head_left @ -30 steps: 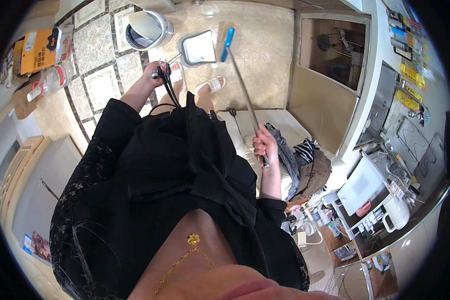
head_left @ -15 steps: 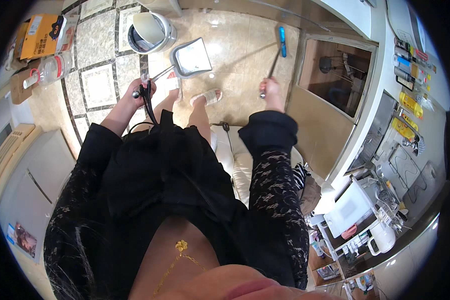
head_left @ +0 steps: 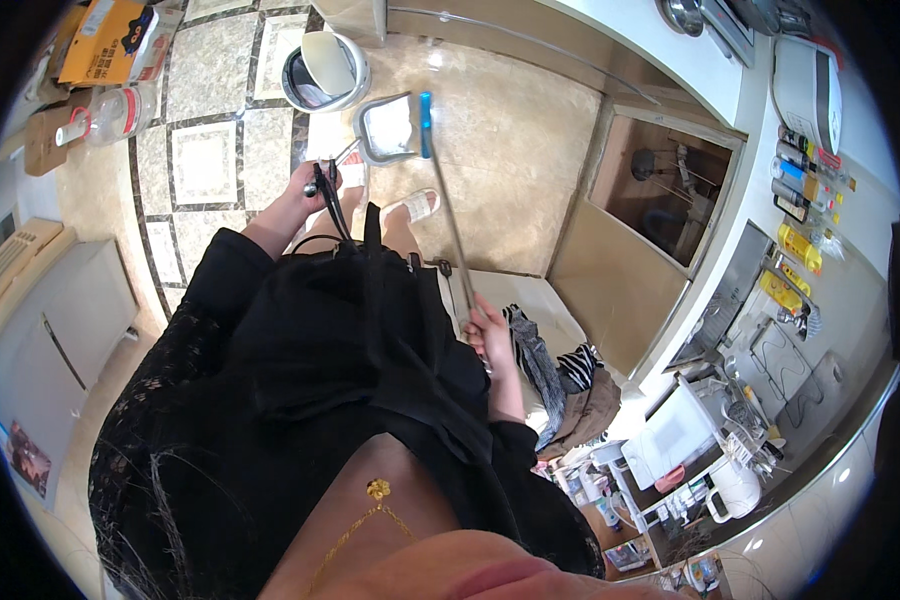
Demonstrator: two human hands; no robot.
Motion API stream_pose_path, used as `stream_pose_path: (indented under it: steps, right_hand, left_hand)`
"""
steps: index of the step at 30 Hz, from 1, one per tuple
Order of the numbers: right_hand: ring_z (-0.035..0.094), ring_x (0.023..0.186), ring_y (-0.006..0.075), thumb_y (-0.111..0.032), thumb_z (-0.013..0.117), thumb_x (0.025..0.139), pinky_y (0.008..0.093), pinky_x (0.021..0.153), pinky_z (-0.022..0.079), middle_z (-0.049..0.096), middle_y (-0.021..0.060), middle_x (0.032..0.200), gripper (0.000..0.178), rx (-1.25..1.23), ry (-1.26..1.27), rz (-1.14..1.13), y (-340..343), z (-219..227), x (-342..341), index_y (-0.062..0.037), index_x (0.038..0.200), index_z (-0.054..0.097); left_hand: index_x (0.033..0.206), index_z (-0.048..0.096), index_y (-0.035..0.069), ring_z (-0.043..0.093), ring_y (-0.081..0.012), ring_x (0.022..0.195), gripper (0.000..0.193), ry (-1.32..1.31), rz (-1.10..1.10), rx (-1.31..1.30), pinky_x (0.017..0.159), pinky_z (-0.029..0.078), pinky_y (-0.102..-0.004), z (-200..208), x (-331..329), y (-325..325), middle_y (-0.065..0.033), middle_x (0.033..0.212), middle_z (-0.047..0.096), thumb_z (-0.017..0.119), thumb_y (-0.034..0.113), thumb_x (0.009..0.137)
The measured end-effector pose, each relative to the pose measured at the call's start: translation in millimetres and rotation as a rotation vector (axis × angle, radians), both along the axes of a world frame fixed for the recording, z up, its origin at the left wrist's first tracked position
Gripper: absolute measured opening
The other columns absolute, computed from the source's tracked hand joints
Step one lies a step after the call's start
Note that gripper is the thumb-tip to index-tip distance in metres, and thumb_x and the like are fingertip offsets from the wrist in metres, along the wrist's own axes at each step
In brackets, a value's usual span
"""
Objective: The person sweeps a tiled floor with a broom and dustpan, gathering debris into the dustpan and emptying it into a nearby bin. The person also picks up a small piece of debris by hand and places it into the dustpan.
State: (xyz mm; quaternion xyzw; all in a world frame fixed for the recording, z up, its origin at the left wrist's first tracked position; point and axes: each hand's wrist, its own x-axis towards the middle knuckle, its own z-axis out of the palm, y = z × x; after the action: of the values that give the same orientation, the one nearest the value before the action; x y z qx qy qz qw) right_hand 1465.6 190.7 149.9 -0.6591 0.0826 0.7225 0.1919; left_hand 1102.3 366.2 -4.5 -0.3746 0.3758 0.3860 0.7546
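Note:
My left hand [head_left: 303, 190] is closed round the handle of a grey dustpan [head_left: 369, 145], whose pan rests on the tiled floor ahead of my feet. Black cords or straps hang beside that grip. My right hand [head_left: 490, 338], drawn back near my waist, grips the long thin handle of a broom [head_left: 454, 222]. The narrow blue head of the broom stands on the floor just right of the dustpan's mouth. Any dirt in the pan or by the broom is too small to make out.
A white bin [head_left: 356, 88] stands beyond the dustpan. Boxes [head_left: 105, 45] and a large clear bottle [head_left: 120, 115] sit at the far left. To the right are an open cabinet [head_left: 660, 190] and a cluttered counter. Clothes [head_left: 570, 390] lie on a cream seat behind my right hand.
The broom's head has swept left from beside the cabinet to the dustpan's mouth. My right hand has pulled back toward my body. The left hand still holds the dustpan.

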Motion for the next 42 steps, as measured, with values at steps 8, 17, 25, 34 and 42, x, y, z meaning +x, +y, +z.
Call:
stream_pose_path:
  steps: [8,17,25,34,42]
  right_hand:
    - [0.036,0.030,0.0112,-0.004,0.046,0.081,0.0245,0.028,0.027,0.042,0.0031,0.044,0.053,0.356,-0.467,0.367,101,-58,73,0.0034,0.130,0.027]
    - [0.042,0.032,0.0160,0.002,0.042,0.074,0.0310,0.027,0.030,0.043,0.0058,0.048,0.027,0.329,-0.574,0.239,190,-180,79,0.0041,0.101,0.041]
    - [0.040,0.034,0.0128,0.004,0.045,0.073,0.0278,0.029,0.031,0.046,0.0055,0.055,0.058,0.320,-0.460,0.579,77,-145,8,-0.0071,0.129,0.033]
    - [0.034,0.035,0.0086,0.000,0.049,0.081,0.0227,0.030,0.027,0.043,0.0039,0.055,0.054,0.283,-0.414,0.403,55,-75,62,-0.0072,0.131,0.030]
    - [0.037,0.032,0.0138,0.000,0.042,0.076,0.0260,0.030,0.029,0.040,0.0055,0.046,0.008,0.297,-0.770,0.311,188,-213,121,-0.0003,0.068,0.044]
  left_hand:
    - [0.067,0.043,0.003,0.045,-0.0135,0.046,0.021,-0.108,0.037,-0.014,0.041,0.042,-0.0241,6,-2,-18,-0.0043,0.057,0.042,0.036,0.014,0.083]
    - [0.084,0.042,-0.001,0.048,-0.0151,0.060,0.017,-0.385,0.361,0.061,0.049,0.043,-0.0250,21,-8,-91,-0.0062,0.069,0.044,0.038,0.015,0.079]
    - [0.081,0.044,-0.003,0.048,-0.0149,0.057,0.021,-0.315,0.482,-0.019,0.046,0.046,-0.0244,23,-16,-132,-0.0070,0.065,0.044,0.038,0.017,0.080]
    - [0.084,0.044,-0.005,0.045,-0.0142,0.057,0.026,-0.250,0.487,0.047,0.046,0.044,-0.0231,6,-47,-159,-0.0075,0.066,0.043,0.034,0.019,0.086]
    - [0.084,0.045,-0.006,0.045,-0.0143,0.057,0.031,-0.354,0.478,-0.039,0.044,0.046,-0.0225,11,-58,-157,-0.0077,0.067,0.043,0.029,0.020,0.090]
